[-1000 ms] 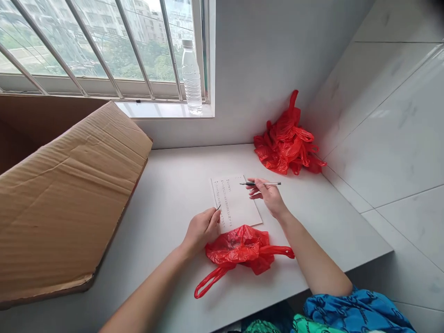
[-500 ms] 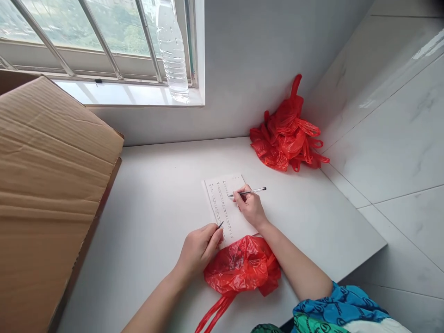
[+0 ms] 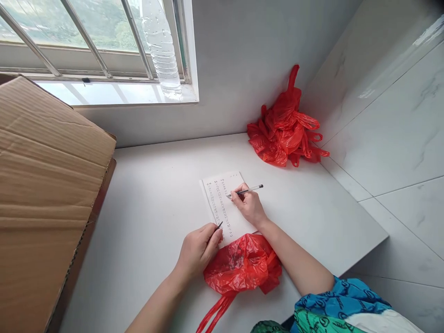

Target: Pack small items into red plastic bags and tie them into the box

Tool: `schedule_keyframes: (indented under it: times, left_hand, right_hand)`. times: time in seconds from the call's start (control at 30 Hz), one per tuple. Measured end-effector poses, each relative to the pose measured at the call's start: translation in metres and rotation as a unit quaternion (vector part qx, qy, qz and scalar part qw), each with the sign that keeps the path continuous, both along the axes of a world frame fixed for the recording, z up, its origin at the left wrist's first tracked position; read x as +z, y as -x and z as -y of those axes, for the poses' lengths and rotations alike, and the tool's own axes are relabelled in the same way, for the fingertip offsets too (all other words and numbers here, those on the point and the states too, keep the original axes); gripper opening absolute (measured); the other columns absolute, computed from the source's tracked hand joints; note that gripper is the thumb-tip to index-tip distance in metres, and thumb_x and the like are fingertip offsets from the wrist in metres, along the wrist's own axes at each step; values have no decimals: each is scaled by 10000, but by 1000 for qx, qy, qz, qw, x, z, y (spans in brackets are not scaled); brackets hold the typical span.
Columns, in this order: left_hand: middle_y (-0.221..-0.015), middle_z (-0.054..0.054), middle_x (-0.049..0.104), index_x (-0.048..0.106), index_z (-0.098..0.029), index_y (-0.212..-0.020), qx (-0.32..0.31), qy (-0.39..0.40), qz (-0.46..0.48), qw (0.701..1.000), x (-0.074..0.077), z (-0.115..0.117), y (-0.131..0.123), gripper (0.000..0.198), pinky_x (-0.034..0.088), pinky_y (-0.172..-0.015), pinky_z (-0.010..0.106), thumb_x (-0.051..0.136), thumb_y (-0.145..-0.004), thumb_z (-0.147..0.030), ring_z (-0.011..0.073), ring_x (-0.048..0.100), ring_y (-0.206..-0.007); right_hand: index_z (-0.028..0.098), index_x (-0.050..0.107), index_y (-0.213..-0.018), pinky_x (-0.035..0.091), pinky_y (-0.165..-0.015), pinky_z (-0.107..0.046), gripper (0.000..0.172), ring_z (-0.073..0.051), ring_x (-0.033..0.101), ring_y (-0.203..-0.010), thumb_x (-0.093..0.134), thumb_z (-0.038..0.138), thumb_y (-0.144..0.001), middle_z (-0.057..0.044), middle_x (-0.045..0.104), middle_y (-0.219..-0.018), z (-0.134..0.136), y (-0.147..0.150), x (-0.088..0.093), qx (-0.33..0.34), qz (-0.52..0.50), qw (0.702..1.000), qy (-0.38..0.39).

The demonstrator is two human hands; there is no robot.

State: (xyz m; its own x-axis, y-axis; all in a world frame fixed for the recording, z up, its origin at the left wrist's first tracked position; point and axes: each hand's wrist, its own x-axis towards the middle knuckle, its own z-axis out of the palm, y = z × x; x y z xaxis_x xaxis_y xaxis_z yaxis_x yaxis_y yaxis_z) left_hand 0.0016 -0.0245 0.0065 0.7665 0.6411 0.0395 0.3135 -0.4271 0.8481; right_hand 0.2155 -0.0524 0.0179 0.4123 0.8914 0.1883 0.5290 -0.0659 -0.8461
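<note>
White ledge (image 3: 156, 194) below window (image 3: 104, 27); right hand (image 3: 250, 208) with pen (image 3: 248, 190), seemingly touching paper (image 3: 218, 206)

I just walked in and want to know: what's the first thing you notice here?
Bright red: a heap of bags in the far right corner, one bag at the near edge. Between them the right hand holds a pen on the paper; a big cardboard box fills the left.

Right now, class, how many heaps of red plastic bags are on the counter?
2. One red bag lies at the near edge, overlapping the paper. A red heap sits in the far corner; it may hide several bags.
</note>
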Motion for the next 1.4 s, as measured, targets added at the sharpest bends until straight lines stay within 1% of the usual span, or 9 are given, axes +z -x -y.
schedule_keyframes:
  times: [0.47,0.57,0.67,0.73,0.9,1.0,1.13,1.23,1.4]
  left_hand:
    - [-726,9,640,499,-212,-723,-3,-9,7,1000,0,0,1,388,417,-621,248,321,-1007,-408,138,558,-628]
    - [-738,9,645,527,-212,-738,-4,7,12,1000,0,-1,1,396,436,-641,254,333,-1010,-425,143,581,-653]
    - [-801,13,668,564,-216,-821,21,43,42,998,0,-2,2,381,469,-701,268,338,-1014,-455,152,619,-717]
    - [-883,22,678,577,-214,-927,40,69,71,994,-1,-1,1,362,490,-734,283,333,-1016,-466,145,628,-710]
    - [-936,19,654,581,-213,-1106,48,101,108,988,-4,1,1,372,511,-696,273,339,-1016,-481,115,613,-627]
    - [-937,16,657,590,-213,-1115,42,82,117,989,-3,2,1,365,515,-699,268,359,-1013,-477,110,612,-628]
    - [-814,9,650,594,-200,-968,26,20,98,995,-1,3,4,360,498,-686,266,355,-1014,-465,131,608,-660]
    - [-761,-2,625,587,-202,-924,33,-24,92,995,1,2,5,353,484,-671,260,355,-1013,-453,135,601,-663]
    - [-851,3,636,594,-210,-1077,48,-41,113,992,1,-1,5,321,492,-677,258,376,-1005,-433,121,591,-646]
  right_hand:
    - [238,533,-863,487,-564,-262,262,-158,645,-576,534,490,-936,-13,700,-732,-1,-1,-1,-9,0,1000,11]
    - [235,533,-877,503,-556,-262,283,-142,623,-553,550,514,-923,-10,693,-750,-1,-2,-1,-20,-53,998,-9]
    - [237,505,-862,505,-534,-257,313,-123,588,-522,580,538,-900,11,657,-720,7,-3,8,-60,-122,988,-69]
    - [235,503,-828,475,-502,-246,317,-110,548,-495,609,528,-887,28,622,-669,17,0,21,-37,-141,985,-91]
    - [221,570,-798,438,-486,-251,293,-113,531,-505,648,493,-875,14,627,-663,41,20,50,117,-147,982,-36]
    - [217,594,-803,437,-515,-253,282,-122,550,-539,667,484,-862,8,644,-671,42,34,53,144,-128,981,-17]
    - [214,610,-798,402,-521,-246,278,-113,525,-530,654,478,-872,12,648,-669,40,44,50,178,-88,980,-3]
    - [214,609,-763,383,-514,-242,304,-110,500,-520,680,498,-845,30,610,-623,41,47,51,183,-82,980,-9]
    - [216,582,-761,402,-535,-237,301,-107,510,-537,660,489,-862,36,610,-635,48,45,55,115,-96,986,-67]
